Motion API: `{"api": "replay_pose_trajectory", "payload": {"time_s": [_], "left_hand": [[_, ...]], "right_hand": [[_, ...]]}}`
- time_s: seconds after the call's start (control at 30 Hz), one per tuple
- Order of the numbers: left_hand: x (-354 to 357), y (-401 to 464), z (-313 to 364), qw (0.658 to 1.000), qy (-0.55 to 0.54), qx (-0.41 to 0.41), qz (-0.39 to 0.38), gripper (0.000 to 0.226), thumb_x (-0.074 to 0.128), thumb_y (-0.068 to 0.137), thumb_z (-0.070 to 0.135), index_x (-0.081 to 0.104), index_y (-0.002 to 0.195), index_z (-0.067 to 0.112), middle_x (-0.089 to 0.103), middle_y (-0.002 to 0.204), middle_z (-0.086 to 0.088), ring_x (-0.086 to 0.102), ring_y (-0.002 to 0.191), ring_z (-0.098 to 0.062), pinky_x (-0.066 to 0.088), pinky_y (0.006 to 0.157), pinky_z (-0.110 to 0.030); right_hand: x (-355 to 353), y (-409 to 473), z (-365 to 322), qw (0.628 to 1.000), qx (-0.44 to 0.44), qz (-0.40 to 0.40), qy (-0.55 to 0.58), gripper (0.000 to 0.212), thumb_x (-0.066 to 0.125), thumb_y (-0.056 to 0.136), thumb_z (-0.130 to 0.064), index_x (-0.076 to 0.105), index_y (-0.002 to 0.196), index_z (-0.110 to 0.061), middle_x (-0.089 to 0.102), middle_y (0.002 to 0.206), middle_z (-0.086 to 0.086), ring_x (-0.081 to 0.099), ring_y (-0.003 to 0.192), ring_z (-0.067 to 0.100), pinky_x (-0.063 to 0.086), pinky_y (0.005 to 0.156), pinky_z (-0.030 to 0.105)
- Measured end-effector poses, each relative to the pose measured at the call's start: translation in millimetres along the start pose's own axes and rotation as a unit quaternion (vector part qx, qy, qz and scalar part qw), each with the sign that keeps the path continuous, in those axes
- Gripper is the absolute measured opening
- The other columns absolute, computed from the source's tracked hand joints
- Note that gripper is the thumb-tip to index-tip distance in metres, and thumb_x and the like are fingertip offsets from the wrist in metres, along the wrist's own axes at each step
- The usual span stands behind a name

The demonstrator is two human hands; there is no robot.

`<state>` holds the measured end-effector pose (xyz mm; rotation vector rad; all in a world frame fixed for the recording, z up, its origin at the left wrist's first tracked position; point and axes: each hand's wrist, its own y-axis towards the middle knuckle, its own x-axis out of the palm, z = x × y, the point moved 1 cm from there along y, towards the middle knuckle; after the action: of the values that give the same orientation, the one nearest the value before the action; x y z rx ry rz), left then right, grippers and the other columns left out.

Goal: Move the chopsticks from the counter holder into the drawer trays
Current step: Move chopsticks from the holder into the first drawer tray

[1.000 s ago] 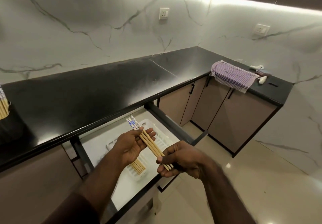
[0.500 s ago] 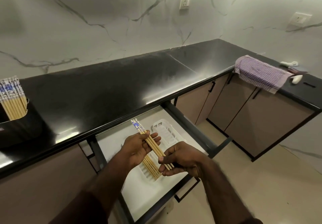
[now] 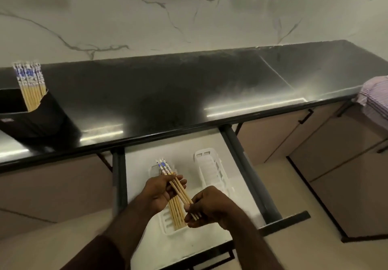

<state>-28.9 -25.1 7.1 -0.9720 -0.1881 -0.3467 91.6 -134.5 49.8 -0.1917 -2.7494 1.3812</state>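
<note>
A small bundle of bamboo chopsticks with blue-and-white tops slants over the open drawer. My left hand grips the bundle at its middle, and my right hand pinches its lower ends. Beneath them, several chopsticks lie in the left white tray. A second white tray sits to the right with nothing visible in it. On the counter at far left, a black holder stands with several more chopsticks upright in it.
The black countertop runs across the view under a marble wall. A striped cloth hangs over the counter edge at far right. Dark drawer rails flank the drawer, and closed cabinet doors stand to the right.
The view has swung left and down, so the holder now shows in full. Both hands keep hold of the bundle over the left tray, now slightly lower above the chopsticks lying there.
</note>
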Motion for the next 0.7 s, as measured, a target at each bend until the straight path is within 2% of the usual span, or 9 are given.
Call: {"api": "replay_pose_trajectory", "payload": {"time_s": [0.1, 0.2, 0.33, 0.4, 0.53, 0.7], "left_hand": [[1, 14, -10, 0.999, -0.011, -0.003, 0.041, 0.028, 0.048, 0.098, 0.006, 0.057, 0.115, -0.014, 0.065, 0.092, -0.026, 0.066, 0.083, -0.033, 0.060, 0.067, -0.039], [-3, 27, -16, 0.997, -0.013, -0.001, 0.077, 0.027, 0.048, 0.096, 0.001, 0.057, 0.117, -0.012, 0.063, 0.095, -0.024, 0.065, 0.082, -0.032, 0.055, 0.078, -0.044], [-10, 41, -17, 0.995, 0.013, -0.006, 0.097, 0.025, 0.049, 0.095, 0.000, 0.060, 0.115, -0.008, 0.061, 0.096, -0.025, 0.062, 0.082, -0.032, 0.051, 0.088, -0.049], [-14, 46, -17, 0.994, 0.023, -0.006, 0.105, 0.021, 0.049, 0.095, 0.000, 0.062, 0.110, -0.006, 0.062, 0.093, -0.024, 0.062, 0.084, -0.033, 0.050, 0.090, -0.050], [-22, 55, -19, 0.991, 0.039, -0.007, 0.124, 0.023, 0.045, 0.096, -0.004, 0.065, 0.106, 0.001, 0.067, 0.104, -0.026, 0.064, 0.090, -0.034, 0.053, 0.076, -0.044], [-27, 65, -26, 0.989, 0.049, -0.018, 0.135, 0.029, 0.044, 0.094, -0.009, 0.066, 0.104, 0.006, 0.067, 0.112, -0.026, 0.064, 0.101, -0.038, 0.054, 0.071, -0.042]], "right_hand": [[-2, 25, 9, 1.000, 0.022, 0.002, -0.011, 0.033, 0.067, 0.091, -0.009, 0.064, 0.109, 0.018, 0.069, 0.078, 0.018, 0.068, 0.063, 0.021, 0.062, 0.064, 0.030], [3, 50, 19, 0.998, 0.045, 0.010, -0.045, 0.030, 0.065, 0.093, -0.012, 0.066, 0.109, 0.013, 0.069, 0.076, 0.013, 0.068, 0.061, 0.018, 0.062, 0.063, 0.030], [12, 85, 33, 0.995, 0.049, 0.033, -0.079, 0.020, 0.067, 0.092, -0.014, 0.070, 0.098, 0.005, 0.071, 0.075, 0.012, 0.071, 0.063, 0.020, 0.063, 0.070, 0.039], [18, 98, 36, 0.994, 0.057, 0.038, -0.088, 0.020, 0.068, 0.091, -0.014, 0.070, 0.099, 0.004, 0.073, 0.079, 0.013, 0.071, 0.062, 0.019, 0.063, 0.067, 0.037], [27, 112, 38, 0.990, 0.061, 0.042, -0.120, 0.023, 0.069, 0.090, -0.016, 0.067, 0.106, 0.001, 0.070, 0.077, 0.008, 0.069, 0.058, 0.016, 0.059, 0.051, 0.026], [35, 127, 44, 0.988, 0.061, 0.040, -0.139, 0.028, 0.066, 0.092, -0.012, 0.062, 0.117, -0.001, 0.070, 0.081, 0.006, 0.070, 0.060, 0.016, 0.062, 0.057, 0.029]]}}
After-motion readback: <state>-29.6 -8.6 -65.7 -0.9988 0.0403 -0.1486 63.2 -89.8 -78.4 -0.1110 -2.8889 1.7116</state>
